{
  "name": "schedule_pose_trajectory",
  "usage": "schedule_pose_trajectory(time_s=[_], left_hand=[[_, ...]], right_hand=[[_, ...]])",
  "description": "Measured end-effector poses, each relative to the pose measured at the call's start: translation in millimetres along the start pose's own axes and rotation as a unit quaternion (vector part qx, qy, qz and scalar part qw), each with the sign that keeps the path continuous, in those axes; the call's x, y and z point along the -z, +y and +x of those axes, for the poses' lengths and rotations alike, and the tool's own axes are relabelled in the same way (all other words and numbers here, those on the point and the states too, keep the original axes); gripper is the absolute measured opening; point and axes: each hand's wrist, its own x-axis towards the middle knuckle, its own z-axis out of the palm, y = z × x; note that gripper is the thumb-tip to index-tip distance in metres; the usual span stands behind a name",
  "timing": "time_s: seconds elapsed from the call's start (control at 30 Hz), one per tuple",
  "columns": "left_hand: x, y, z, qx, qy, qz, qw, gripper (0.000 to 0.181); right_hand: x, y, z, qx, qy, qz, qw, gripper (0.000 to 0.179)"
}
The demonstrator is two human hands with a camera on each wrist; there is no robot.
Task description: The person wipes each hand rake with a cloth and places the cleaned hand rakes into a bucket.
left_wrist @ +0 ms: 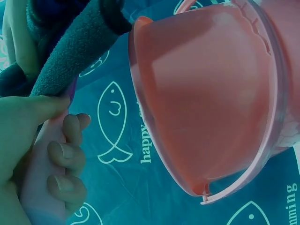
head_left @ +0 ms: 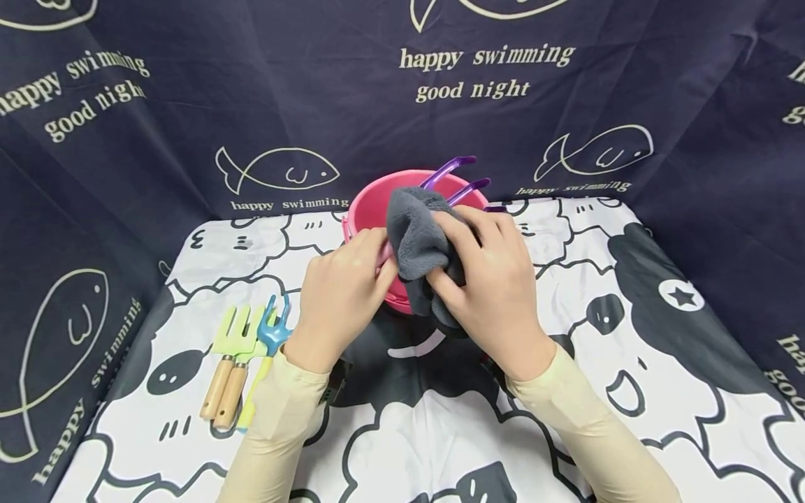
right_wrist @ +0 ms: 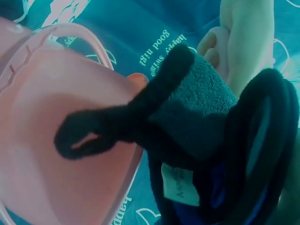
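Note:
My left hand (head_left: 339,297) grips the pink handle (left_wrist: 44,183) of a hand rake whose purple prongs (head_left: 448,171) stick out past a dark grey cloth (head_left: 416,234). Fingers and thumb wrap round that handle in the left wrist view. My right hand (head_left: 493,279) holds the cloth, bunched about the rake's purple part, most of which it hides. A pale label (right_wrist: 180,184) shows on the cloth in the right wrist view. Behind both hands stands a pink bucket (head_left: 361,202), its bowl partly covered by the hands and cloth.
Left of my left forearm lie green garden tools, one a fork (head_left: 234,328), with wooden handles (head_left: 216,388). A blue claw rake (head_left: 273,332) with a yellow handle lies beside them. Dark fish-printed curtains (head_left: 377,105) enclose the table's cartoon-printed cloth (head_left: 604,391).

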Motion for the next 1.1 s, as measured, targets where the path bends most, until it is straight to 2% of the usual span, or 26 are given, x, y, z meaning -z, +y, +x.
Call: schedule_pose_trajectory(time_s=[0.17, 0.5, 0.8, 1.1], left_hand=[[0.6, 1.8, -0.3, -0.015, 0.001, 0.007, 0.9999, 0.006], [1.6, 6.1, -2.2, -0.031, 0.01, 0.018, 0.9993, 0.017], [-0.9, 9.4, -1.5, -0.045, 0.019, 0.014, 0.9987, 0.019], [-2.9, 11.1, -2.1, -0.052, 0.018, 0.02, 0.9983, 0.024]], right_hand=[[-2, 1, -0.4, 0.001, 0.0, -0.009, 1.0, 0.039], [-10, 12, 2.0, -0.002, 0.042, 0.035, 0.9985, 0.038], [-4, 14, 4.2, -0.037, 0.068, 0.076, 0.9941, 0.033], [0, 12, 3.7, -0.08, 0.07, 0.084, 0.9908, 0.032]])
